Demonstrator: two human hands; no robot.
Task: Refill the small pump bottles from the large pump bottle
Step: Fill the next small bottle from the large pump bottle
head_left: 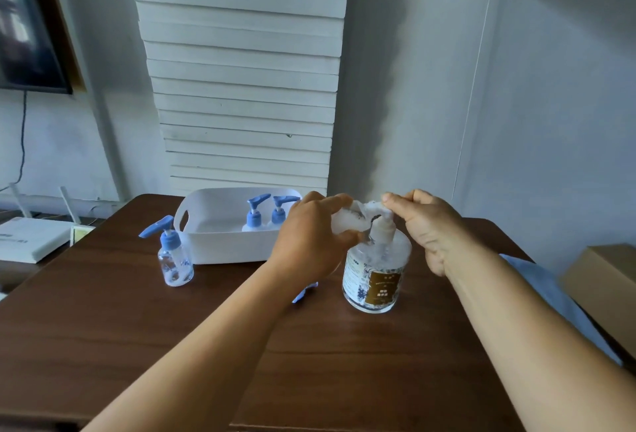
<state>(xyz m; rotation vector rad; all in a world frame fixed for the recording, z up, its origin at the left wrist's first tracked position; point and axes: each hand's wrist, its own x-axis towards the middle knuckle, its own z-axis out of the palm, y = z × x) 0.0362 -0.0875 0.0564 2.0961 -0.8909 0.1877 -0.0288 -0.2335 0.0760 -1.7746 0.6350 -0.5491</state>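
Large pump bottle (375, 270) stands upright on the brown table (172, 328), right of centre, clear w/ a brown label. Left hand (309, 239) is closed round a small clear bottle (346, 221), held tipped at the big bottle's pump head (380, 221); the small one looks capless, though blur makes that hard to confirm. Right hand (426, 225) is curled over the pump top, fingertips pressing on it. A blue cap piece (304, 292) lies on the table, partly hidden under the left wrist. Another small pump bottle (173, 256) w/ blue pump stands just left of the white basket (206, 245). Two more blue-pump bottles (266, 216) stand inside the basket, side by side.
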